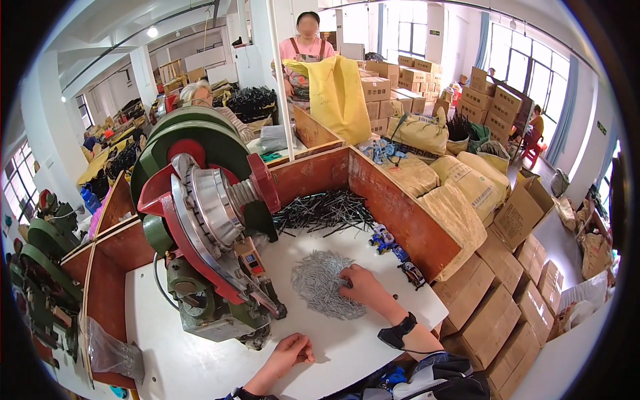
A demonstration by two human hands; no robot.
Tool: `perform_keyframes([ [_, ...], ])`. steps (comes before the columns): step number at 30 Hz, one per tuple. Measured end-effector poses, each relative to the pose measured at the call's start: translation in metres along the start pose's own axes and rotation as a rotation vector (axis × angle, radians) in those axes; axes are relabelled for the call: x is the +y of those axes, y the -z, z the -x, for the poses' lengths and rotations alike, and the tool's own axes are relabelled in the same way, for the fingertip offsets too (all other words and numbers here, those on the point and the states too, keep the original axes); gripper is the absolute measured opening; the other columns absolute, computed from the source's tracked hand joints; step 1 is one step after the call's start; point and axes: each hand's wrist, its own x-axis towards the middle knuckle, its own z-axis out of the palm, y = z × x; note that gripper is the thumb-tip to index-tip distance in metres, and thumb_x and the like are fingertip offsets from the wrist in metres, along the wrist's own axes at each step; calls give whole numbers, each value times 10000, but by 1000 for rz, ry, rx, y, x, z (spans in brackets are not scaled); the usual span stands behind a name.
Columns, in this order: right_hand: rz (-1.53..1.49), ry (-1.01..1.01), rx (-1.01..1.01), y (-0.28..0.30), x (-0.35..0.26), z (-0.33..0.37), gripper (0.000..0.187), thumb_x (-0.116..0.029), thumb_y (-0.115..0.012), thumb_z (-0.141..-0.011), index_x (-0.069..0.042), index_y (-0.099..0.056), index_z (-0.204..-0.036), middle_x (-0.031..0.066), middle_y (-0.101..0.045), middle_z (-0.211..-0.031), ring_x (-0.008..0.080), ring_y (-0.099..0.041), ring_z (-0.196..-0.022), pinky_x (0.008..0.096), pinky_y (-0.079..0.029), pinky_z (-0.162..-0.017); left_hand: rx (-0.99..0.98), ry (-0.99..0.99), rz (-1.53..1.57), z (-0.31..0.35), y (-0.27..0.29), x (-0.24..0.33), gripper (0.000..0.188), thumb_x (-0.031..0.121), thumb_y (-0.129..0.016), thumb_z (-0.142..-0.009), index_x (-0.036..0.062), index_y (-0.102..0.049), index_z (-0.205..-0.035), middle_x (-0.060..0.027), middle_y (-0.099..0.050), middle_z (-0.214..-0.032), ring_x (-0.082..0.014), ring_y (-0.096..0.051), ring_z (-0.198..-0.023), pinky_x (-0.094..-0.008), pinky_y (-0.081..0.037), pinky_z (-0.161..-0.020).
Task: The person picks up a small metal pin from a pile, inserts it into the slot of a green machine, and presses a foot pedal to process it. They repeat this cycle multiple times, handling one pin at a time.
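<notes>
A round pile of small silvery metal pins [323,283] lies on the white tabletop [400,320]. My right hand [367,287] rests at the pile's right side, its fingers pinched together on some of the pins. Nearer me, my left hand [290,353] hovers over the table with its fingers curled in; what they hold, if anything, is hidden. A green and red press machine [207,220] with a silvery wheel stands just left of the pile. Behind the pins is a heap of thin black rods [327,212].
A reddish wooden board [413,213] walls the table's back and right. Small toy vehicles [390,241] sit along that side. Cardboard boxes [480,307] and filled sacks [467,180] crowd the right. A clear plastic bag [113,350] lies left. Another person [308,53] stands behind a yellow sack [337,97].
</notes>
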Motion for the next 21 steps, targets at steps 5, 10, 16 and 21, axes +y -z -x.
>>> perform_keyframes([
  [5,0,8,20,-2,3,-4,315,-178,-699,-721,-7,-631,-977,166,-587,-864,321,-603,-785,383,-497,-722,-7,-6,18,0,0,-1,246,247,-451,-1015,22,-532,-959,-58,-576,-798,-177,-618,-734,-280,-503,-685],
  [10,7,-22,-9,-2,-2,3,287,-164,-688,-729,-3,-630,-959,175,-593,-848,338,-598,-790,399,-494,-729,10,-4,25,2,0,-5,249,247,-452,-1015,16,-532,-965,-61,-573,-802,-183,-617,-734,-285,-504,-687],
  [16,-30,-25,0,0,-1,-3,274,-154,-685,-726,-2,-626,-947,178,-598,-837,345,-593,-782,403,-492,-725,-7,5,32,-2,3,-4,251,249,-450,-1015,14,-529,-972,-62,-572,-803,-184,-618,-737,-286,-504,-684],
  [21,-31,-27,5,-2,2,-4,273,-150,-698,-707,7,-627,-919,169,-612,-802,330,-602,-750,391,-497,-701,-16,0,29,0,2,-4,248,248,-448,-1016,15,-526,-982,-63,-572,-805,-184,-619,-738,-288,-504,-684],
])
